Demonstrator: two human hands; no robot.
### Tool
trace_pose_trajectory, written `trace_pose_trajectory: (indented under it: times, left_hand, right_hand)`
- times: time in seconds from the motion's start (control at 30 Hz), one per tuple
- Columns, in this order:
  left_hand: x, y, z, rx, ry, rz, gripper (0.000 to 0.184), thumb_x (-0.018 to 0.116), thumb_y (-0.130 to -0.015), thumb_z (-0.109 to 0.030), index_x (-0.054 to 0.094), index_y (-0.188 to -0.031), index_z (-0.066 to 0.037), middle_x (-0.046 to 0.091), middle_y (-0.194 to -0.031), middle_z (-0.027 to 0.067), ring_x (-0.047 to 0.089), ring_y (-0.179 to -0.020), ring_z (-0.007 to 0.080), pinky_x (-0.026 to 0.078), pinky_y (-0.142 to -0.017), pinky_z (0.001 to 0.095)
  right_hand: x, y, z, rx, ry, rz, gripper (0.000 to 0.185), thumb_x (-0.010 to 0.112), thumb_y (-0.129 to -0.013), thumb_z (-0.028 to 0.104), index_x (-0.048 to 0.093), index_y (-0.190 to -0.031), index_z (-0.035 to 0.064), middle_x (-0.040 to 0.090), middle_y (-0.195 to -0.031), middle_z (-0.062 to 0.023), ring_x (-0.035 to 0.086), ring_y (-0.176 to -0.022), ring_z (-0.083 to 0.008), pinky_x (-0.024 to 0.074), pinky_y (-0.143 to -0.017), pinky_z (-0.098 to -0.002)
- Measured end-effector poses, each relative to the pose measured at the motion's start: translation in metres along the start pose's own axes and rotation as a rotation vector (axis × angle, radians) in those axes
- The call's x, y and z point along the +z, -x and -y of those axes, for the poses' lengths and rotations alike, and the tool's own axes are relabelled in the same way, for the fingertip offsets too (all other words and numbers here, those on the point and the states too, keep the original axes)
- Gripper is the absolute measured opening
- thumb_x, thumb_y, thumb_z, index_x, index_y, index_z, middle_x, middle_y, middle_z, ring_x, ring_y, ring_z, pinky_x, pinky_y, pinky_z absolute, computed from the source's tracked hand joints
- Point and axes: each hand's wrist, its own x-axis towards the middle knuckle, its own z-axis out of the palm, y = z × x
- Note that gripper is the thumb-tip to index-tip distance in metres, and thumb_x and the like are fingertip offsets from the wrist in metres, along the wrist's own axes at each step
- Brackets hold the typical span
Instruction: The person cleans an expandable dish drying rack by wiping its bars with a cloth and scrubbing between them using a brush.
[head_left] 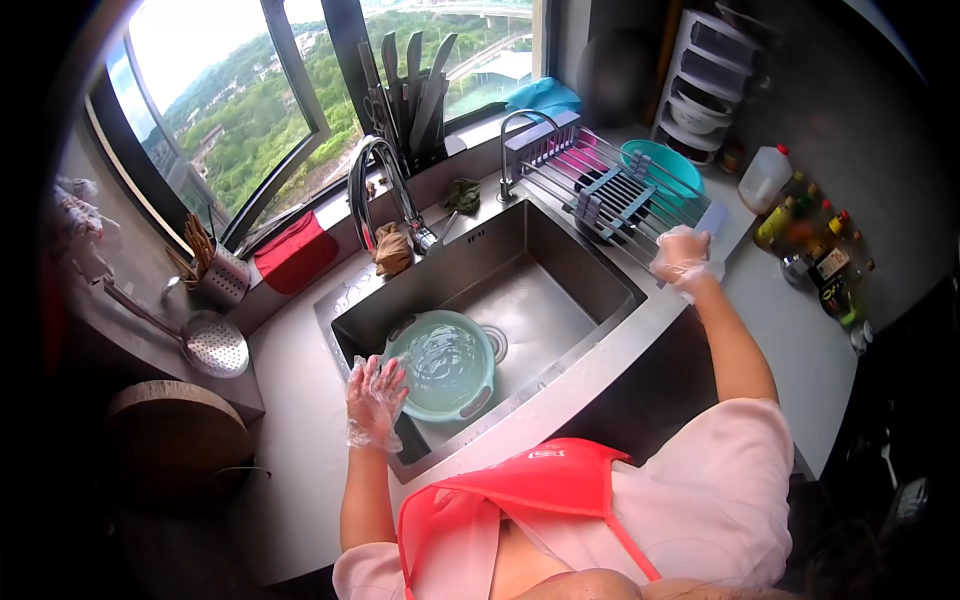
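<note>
Fingers apart, my left hand (375, 400) in a clear plastic glove is at the left rim of a light green basin (440, 408) and holds nothing. The basin stands in the left part of the steel sink (570, 265) with water in it. My right hand (686, 258), gloved too, is closed at the near right end of an extendable metal drying rack (625, 190) with lavender ends. The rack lies across the sink's right side, with a dark slatted piece on it. My fingertips there are partly hidden.
A curved faucet (375, 170) and a thin tap (505, 150) rise behind the sink. Knives (415, 90) stand in a block by the window. A turquoise bowl (665, 170), a white jug (767, 178) and several bottles (830, 260) are at right; a skimmer (215, 345) is at left.
</note>
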Motion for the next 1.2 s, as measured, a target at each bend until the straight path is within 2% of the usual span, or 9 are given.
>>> trace_pose_trajectory:
  times: [0.07, 0.2, 0.63, 0.7, 0.77, 0.83, 0.87, 1.0, 1.2]
  left_hand:
    - [0.001, -0.002, 0.000, -0.022, 0.018, -0.010, 0.064, 0.046, -0.085, -0.050, 0.031, -0.136, -0.015, 0.043, -0.132, 0.0126, 0.048, -0.113, 0.0271, 0.031, -0.099, 0.0467]
    - [0.009, 0.012, 0.021, -0.031, 0.029, 0.005, 0.061, 0.046, -0.086, -0.048, 0.033, -0.135, -0.014, 0.045, -0.131, 0.0117, 0.049, -0.112, 0.0263, 0.032, -0.098, 0.0442]
    - [0.045, 0.005, 0.010, -0.052, -0.281, 0.123, 0.067, 0.053, -0.081, -0.051, 0.035, -0.133, -0.014, 0.051, -0.122, 0.0108, 0.053, -0.105, 0.0229, 0.041, -0.091, 0.0379]
    - [0.045, 0.007, 0.000, -0.053, -0.172, 0.147, 0.074, 0.058, -0.078, -0.050, 0.033, -0.134, -0.010, 0.053, -0.115, 0.0095, 0.055, -0.098, 0.0208, 0.045, -0.085, 0.0350]
    - [0.045, 0.019, -0.023, -0.083, -0.135, 0.224, 0.077, 0.060, -0.074, -0.052, 0.034, -0.134, -0.012, 0.056, -0.108, 0.0090, 0.060, -0.088, 0.0234, 0.054, -0.060, 0.0463]
    - [0.034, 0.045, -0.047, -0.128, -0.358, 0.028, 0.067, 0.060, -0.078, -0.044, 0.040, -0.130, -0.007, 0.056, -0.109, 0.0079, 0.057, -0.094, 0.0186, 0.051, -0.074, 0.0348]
    - [0.055, 0.071, -0.058, 0.014, -0.428, 0.025, 0.065, 0.062, -0.076, -0.037, 0.040, -0.129, -0.008, 0.055, -0.108, 0.0070, 0.058, -0.091, 0.0162, 0.052, -0.068, 0.0318]
    - [0.027, 0.106, -0.086, 0.120, -0.494, -0.013, 0.070, 0.067, -0.065, -0.007, 0.039, -0.129, -0.004, 0.055, -0.106, 0.0070, 0.058, -0.092, 0.0154, 0.051, -0.076, 0.0299]
    - [0.012, 0.135, -0.097, 0.340, -0.451, -0.207, 0.066, 0.064, -0.063, 0.001, 0.041, -0.125, 0.000, 0.055, -0.105, 0.0086, 0.057, -0.092, 0.0174, 0.048, -0.084, 0.0303]
  right_hand:
    - [0.007, -0.005, -0.018, -0.195, 0.066, -0.273, 0.014, 0.055, -0.068, 0.014, 0.067, -0.074, 0.0092, 0.064, -0.081, -0.0093, 0.058, -0.090, -0.0239, 0.0342, -0.091, -0.0501]
    - [-0.013, 0.024, -0.059, -0.383, 0.105, -0.552, 0.007, 0.056, -0.062, 0.009, 0.062, -0.059, 0.0091, 0.061, -0.064, -0.0069, 0.057, -0.080, -0.0240, 0.0358, -0.091, -0.0471]
    - [-0.044, 0.136, -0.037, -0.768, -0.186, -0.408, 0.015, 0.069, -0.048, 0.011, 0.054, -0.050, 0.0092, 0.053, -0.054, -0.0050, 0.055, -0.066, -0.0233, 0.0366, -0.090, -0.0447]
    - [-0.035, 0.136, -0.015, -0.925, -0.345, -0.367, 0.018, 0.070, -0.045, 0.010, 0.052, -0.049, 0.0098, 0.050, -0.051, -0.0028, 0.053, -0.061, -0.0219, 0.0365, -0.090, -0.0434]
    - [-0.013, 0.128, 0.010, -1.011, -0.401, -0.358, 0.019, 0.067, -0.048, 0.011, 0.049, -0.048, 0.0113, 0.047, -0.049, -0.0015, 0.052, -0.060, -0.0199, 0.0356, -0.092, -0.0423]
    - [0.003, 0.122, 0.039, -1.172, -0.386, -0.339, 0.017, 0.065, -0.051, 0.011, 0.048, -0.050, 0.0128, 0.046, -0.049, -0.0009, 0.053, -0.061, -0.0184, 0.0346, -0.093, -0.0418]
    - [0.007, 0.121, 0.056, -1.198, -0.449, -0.344, 0.016, 0.063, -0.055, 0.011, 0.048, -0.051, 0.0134, 0.046, -0.049, -0.0004, 0.054, -0.062, -0.0179, 0.0336, -0.094, -0.0415]
    - [0.032, 0.107, 0.119, -1.309, -0.573, -0.359, 0.017, 0.067, -0.053, 0.010, 0.050, -0.051, 0.0117, 0.050, -0.052, -0.0017, 0.056, -0.065, -0.0176, 0.0371, -0.092, -0.0403]
    - [0.102, 0.085, 0.207, -1.468, -0.518, -0.243, 0.013, 0.071, -0.057, 0.023, 0.064, -0.059, 0.0114, 0.058, -0.058, -0.0036, 0.056, -0.076, -0.0195, 0.0322, -0.097, -0.0447]
